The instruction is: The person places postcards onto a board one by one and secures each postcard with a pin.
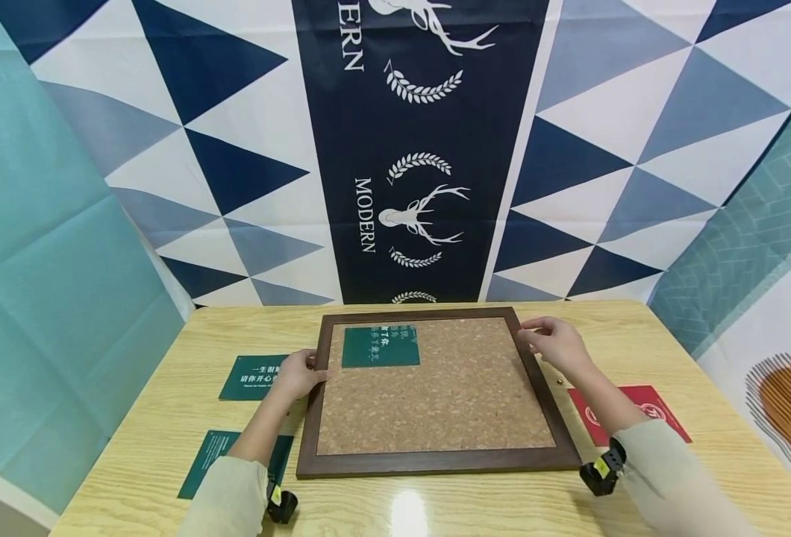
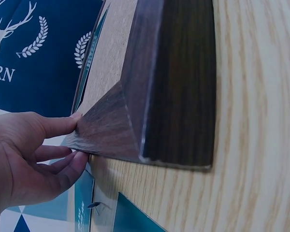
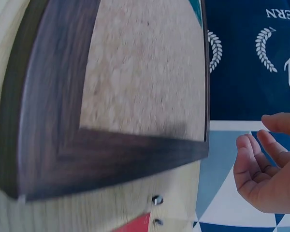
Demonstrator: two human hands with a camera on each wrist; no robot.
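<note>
A cork board (image 1: 476,395) with a dark brown wooden frame lies flat on the table, its face up. One green card (image 1: 380,347) with white writing rests on the cork near the upper left corner. My left hand (image 1: 299,375) grips the frame's left side; in the left wrist view the thumb (image 2: 63,125) is on top and the fingers are curled below the edge. By the upper right side of the frame is my right hand (image 1: 557,343). Its fingers (image 3: 261,159) are loosely curled with nothing between them, and the right wrist view shows them apart from the frame.
Two green cards, one farther back (image 1: 244,377) and one nearer (image 1: 207,462), lie left of the board, partly behind the left arm. A red card (image 1: 657,406) lies to the right under the right forearm. Small pushpins (image 3: 157,199) sit beside the board. A patterned cloth (image 1: 422,149) hangs behind the table.
</note>
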